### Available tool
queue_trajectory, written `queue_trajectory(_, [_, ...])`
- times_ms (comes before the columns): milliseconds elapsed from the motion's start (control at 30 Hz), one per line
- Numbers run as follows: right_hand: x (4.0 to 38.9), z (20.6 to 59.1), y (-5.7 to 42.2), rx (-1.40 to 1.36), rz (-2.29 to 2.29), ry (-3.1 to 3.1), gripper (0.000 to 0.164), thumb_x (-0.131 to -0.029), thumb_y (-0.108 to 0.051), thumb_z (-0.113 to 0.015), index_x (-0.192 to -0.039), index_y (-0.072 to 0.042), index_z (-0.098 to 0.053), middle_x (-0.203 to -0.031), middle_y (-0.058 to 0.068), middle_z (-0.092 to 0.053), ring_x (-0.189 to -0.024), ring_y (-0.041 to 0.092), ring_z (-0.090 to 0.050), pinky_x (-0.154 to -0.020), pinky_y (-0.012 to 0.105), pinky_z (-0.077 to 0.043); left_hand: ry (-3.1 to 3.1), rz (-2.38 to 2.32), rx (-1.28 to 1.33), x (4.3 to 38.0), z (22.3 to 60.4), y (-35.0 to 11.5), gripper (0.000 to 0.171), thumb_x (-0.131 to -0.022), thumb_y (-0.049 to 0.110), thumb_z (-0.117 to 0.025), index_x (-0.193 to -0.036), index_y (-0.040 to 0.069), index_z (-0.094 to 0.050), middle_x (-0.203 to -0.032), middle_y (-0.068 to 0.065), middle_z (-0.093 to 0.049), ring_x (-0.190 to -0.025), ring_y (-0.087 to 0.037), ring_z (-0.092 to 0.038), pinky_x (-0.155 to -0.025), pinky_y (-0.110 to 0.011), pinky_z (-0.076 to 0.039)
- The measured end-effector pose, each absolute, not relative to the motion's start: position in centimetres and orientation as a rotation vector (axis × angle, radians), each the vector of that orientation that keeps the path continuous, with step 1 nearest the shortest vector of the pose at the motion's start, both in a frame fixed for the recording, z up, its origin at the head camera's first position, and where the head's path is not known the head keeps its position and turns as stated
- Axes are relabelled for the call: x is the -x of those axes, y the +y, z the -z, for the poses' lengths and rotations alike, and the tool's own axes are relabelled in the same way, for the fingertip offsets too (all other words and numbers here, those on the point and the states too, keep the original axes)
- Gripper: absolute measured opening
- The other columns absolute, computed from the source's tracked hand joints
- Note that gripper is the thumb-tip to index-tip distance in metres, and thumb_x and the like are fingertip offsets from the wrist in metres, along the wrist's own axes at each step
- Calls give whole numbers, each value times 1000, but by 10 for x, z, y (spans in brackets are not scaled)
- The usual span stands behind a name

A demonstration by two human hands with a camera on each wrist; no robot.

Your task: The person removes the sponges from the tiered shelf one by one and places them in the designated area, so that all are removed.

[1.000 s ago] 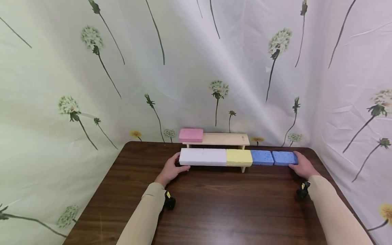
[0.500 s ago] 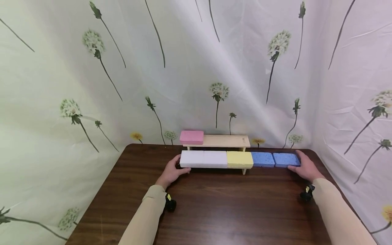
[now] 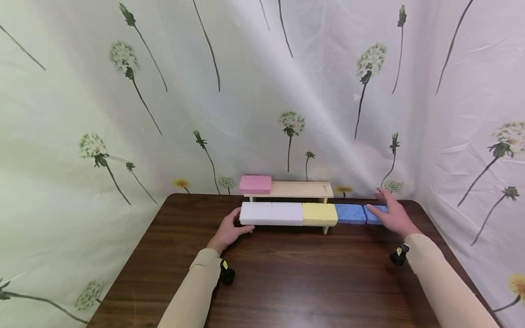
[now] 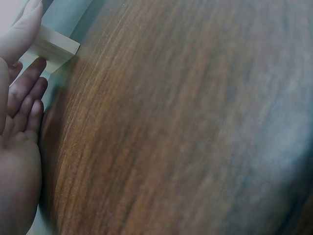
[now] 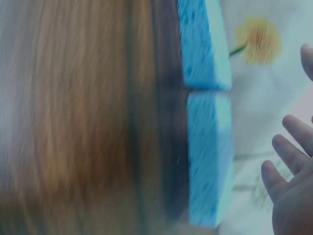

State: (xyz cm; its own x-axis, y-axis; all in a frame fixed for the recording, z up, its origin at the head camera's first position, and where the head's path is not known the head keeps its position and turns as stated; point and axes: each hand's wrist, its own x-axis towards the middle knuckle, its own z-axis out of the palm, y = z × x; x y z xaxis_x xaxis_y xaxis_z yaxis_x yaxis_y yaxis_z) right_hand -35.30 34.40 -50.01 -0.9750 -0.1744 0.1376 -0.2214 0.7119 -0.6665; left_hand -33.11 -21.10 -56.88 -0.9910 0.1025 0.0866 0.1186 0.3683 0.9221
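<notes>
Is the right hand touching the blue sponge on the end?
Apart. The right wrist view shows it: there is flowery cloth in the gap between the right hand and the end blue sponge.

Table (image 3: 303,282): dark brown wood grain, far corners rounded, some glare on the near part. On it near the far edge, two pale wood shelves on legs, one behind the other; can't tell if joined. Rear shelf (image 3: 301,187): one pink sponge (image 3: 255,183) at its left end, rest of the board bare. Front shelf (image 3: 321,225): two white blocks (image 3: 271,214) side by side, then a yellow sponge (image 3: 320,214) touching at right. Right of that, two blue sponges (image 3: 350,213) flat on the table, end to end, continuing the row.
</notes>
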Motion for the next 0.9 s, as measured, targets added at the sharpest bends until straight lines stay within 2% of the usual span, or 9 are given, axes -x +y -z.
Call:
queue_trajectory(233, [357, 483, 308, -432, -1094, -2813, 89, -104, -52, -62, -166, -3, -20, -165, 28, -35, -150, 51, -32, -115, 71, -30, -2589, 1745, 213, 333, 568, -210, 80, -86, 19, -90, -154, 8, -49, -141, -15, -64, -132, -33, -56, -113, -51, -42])
queue_trajectory(900, [360, 453, 243, -644, -1019, -2770, 76, -106, -43, -63, -164, -6, -32, -167, 20, -34, -151, 42, -34, -118, 65, -31, -2605, 1733, 215, 332, 570, -212, 79, -88, 19, -88, -155, 8, -48, -141, -16, -64, -132, -33, -57, -112, -52, -43])
